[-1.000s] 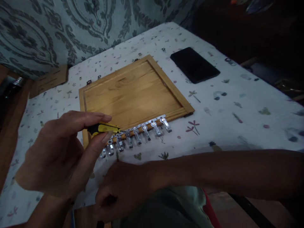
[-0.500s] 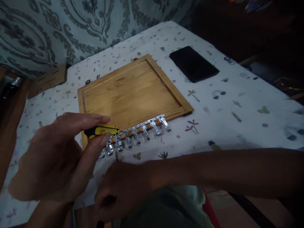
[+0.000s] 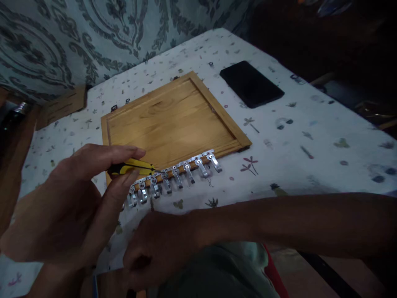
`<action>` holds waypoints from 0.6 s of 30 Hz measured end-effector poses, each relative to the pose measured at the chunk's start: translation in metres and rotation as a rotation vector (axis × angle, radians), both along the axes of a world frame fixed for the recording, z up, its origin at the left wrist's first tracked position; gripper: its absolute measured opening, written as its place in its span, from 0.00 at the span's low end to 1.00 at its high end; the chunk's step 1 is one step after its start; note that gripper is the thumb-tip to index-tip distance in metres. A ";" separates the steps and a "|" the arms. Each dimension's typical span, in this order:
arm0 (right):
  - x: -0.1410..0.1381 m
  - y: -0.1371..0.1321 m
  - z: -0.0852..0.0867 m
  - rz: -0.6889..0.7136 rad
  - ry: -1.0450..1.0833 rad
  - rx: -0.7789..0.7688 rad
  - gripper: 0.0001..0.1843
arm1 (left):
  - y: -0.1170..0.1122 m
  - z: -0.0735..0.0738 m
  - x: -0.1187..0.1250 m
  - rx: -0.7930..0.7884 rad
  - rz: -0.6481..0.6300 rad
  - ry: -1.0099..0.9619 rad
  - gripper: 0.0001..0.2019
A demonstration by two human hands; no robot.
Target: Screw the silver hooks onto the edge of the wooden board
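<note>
My left hand [image 3: 71, 198] pinches a yellow and black screwdriver [image 3: 136, 167] between thumb and fingers. The thin tip points right and meets a screw area on a metal hook strip [image 3: 187, 166]. Several silver hooks hang from this strip, which runs along the near edge of a framed wooden board [image 3: 164, 120]. Some of the strip's left end is hidden behind my left hand. Near the table's front edge, my right hand [image 3: 158, 248] is curled into a loose fist, apart from the strip; nothing shows in it.
A black phone [image 3: 252, 84] lies right of the board on the patterned tablecloth [image 3: 297, 165]. Brown cardboard [image 3: 63, 106] rests at the far left, by a patterned curtain [image 3: 124, 29]. Small dark metal fittings [image 3: 114, 108] stick out from the board's far edge.
My left hand has shifted slightly left and up, and the screwdriver handle is now tilted more. The tip stays at the strip. My right hand has barely moved.
</note>
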State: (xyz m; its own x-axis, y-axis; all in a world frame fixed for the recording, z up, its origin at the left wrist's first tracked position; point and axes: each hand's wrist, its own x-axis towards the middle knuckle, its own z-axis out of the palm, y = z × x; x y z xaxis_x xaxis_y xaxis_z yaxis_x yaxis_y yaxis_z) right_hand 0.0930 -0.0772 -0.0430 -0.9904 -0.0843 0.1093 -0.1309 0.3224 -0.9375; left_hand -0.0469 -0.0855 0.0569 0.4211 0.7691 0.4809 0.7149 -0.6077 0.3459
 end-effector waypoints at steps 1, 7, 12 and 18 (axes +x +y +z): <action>0.000 0.000 0.001 -0.010 -0.001 0.004 0.15 | 0.000 0.001 0.000 0.002 0.011 0.017 0.29; 0.003 0.005 0.012 0.054 -0.088 -0.049 0.16 | 0.001 0.002 0.000 0.005 0.042 0.083 0.21; 0.006 0.008 0.016 0.060 -0.100 -0.048 0.19 | 0.003 0.004 -0.001 -0.016 -0.042 0.012 0.29; 0.002 0.009 0.012 0.127 -0.146 -0.067 0.16 | 0.002 0.000 0.011 0.021 -0.013 -0.017 0.29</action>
